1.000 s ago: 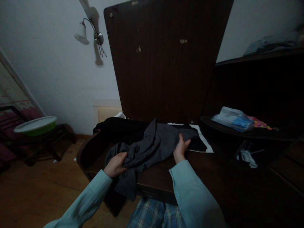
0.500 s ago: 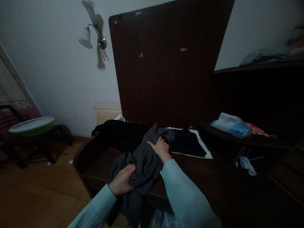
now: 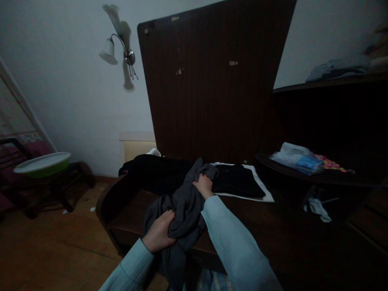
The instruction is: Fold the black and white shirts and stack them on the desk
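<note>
A dark grey garment [image 3: 186,210] lies bunched over the front edge of a dark wooden desk [image 3: 239,214], part of it hanging down. My left hand [image 3: 160,232] grips its near left side, fingertips hidden in the folds. Farther back, my right hand [image 3: 203,185] is closed on the upper part of the same cloth. Just right of that hand, folded black clothing [image 3: 238,181] rests on a white sheet [image 3: 266,196]. Behind and to the left lies a heap of black cloth [image 3: 163,169]. The garment's exact kind cannot be made out.
A tall dark board [image 3: 209,89] rises behind the desk. On the right, a shelf [image 3: 263,160] holds a blue-and-white plastic package [image 3: 298,157]. A green-and-white basin [image 3: 45,165] sits on a chair at the left. A lamp [image 3: 109,52] is fixed to the wall.
My right hand has shifted slightly left and up, its fingers now curled more tightly into the grey cloth. My left hand keeps its grip. The view has shifted slightly.
</note>
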A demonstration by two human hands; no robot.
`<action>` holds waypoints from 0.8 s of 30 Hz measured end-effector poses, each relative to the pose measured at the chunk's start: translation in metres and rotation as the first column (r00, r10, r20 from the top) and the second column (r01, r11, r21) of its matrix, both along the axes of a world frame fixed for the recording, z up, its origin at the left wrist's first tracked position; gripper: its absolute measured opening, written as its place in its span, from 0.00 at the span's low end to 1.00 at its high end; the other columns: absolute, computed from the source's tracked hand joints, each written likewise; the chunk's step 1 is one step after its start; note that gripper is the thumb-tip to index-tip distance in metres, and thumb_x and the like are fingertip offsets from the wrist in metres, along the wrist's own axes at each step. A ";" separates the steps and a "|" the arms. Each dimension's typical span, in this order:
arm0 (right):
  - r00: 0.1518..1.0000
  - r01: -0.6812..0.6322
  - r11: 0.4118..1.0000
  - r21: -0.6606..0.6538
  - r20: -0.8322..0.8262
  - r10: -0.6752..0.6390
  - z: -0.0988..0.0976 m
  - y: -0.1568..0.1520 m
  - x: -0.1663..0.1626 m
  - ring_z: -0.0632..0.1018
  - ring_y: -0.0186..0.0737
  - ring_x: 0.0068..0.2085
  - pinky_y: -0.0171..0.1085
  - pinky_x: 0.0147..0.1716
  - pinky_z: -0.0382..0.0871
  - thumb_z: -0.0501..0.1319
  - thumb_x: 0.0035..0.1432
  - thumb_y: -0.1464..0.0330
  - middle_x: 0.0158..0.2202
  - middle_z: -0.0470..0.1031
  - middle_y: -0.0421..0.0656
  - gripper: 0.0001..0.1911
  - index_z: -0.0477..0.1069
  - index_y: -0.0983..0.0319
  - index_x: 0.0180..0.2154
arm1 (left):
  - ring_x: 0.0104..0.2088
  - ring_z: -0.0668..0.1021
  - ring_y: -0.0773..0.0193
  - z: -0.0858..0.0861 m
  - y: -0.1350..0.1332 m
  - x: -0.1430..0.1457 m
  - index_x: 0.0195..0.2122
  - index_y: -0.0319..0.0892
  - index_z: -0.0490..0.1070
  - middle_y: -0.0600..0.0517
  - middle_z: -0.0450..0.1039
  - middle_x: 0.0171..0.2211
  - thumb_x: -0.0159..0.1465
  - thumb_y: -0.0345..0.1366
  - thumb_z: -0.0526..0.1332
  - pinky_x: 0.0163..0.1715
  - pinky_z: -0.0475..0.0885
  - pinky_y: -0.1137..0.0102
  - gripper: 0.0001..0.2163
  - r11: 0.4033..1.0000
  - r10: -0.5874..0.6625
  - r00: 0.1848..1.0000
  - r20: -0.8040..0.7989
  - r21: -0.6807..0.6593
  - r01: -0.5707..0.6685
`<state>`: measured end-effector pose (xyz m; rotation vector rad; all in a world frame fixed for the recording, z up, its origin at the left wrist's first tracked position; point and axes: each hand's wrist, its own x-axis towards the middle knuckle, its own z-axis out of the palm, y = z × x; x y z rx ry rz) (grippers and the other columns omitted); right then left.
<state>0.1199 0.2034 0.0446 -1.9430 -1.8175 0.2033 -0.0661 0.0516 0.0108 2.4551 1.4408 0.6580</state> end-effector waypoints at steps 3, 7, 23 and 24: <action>0.997 -0.018 0.991 0.131 -0.073 0.028 -0.010 -0.004 0.006 0.76 0.46 0.40 0.38 0.37 0.67 0.56 0.51 0.67 0.42 0.72 0.53 0.14 0.68 0.66 0.39 | 0.46 0.70 0.55 0.001 -0.002 0.001 0.38 0.43 0.61 0.48 0.68 0.42 0.43 0.28 0.57 0.47 0.66 0.63 0.19 1.000 0.023 0.998 0.051 0.018 -0.024; 0.941 0.063 0.936 0.345 -0.334 0.060 -0.019 -0.005 0.015 0.74 0.46 0.42 0.38 0.41 0.66 0.56 0.48 0.67 0.40 0.73 0.53 0.15 0.68 0.67 0.39 | 0.37 0.72 0.59 0.002 -0.007 0.003 0.31 0.44 0.58 0.51 0.67 0.33 0.44 0.28 0.56 0.37 0.68 0.67 0.13 0.998 0.066 0.991 0.113 -0.013 -0.065; 0.333 0.255 0.901 0.350 -0.907 0.259 0.026 -0.006 0.022 0.71 0.40 0.46 0.39 0.46 0.64 0.55 0.47 0.62 0.44 0.72 0.46 0.17 0.63 0.63 0.39 | 0.48 0.66 0.53 0.154 0.078 -0.084 0.43 0.42 0.66 0.44 0.65 0.46 0.53 0.25 0.51 0.47 0.62 0.59 0.16 0.745 0.396 0.908 -0.134 0.625 -0.233; 0.310 0.069 0.941 0.332 -0.904 0.296 0.030 -0.003 0.020 0.72 0.39 0.45 0.39 0.44 0.65 0.56 0.47 0.62 0.43 0.73 0.46 0.15 0.64 0.63 0.37 | 0.52 0.62 0.51 0.161 0.093 -0.089 0.47 0.41 0.64 0.42 0.62 0.50 0.55 0.25 0.50 0.50 0.58 0.56 0.18 0.643 0.537 0.843 -0.035 0.664 -0.382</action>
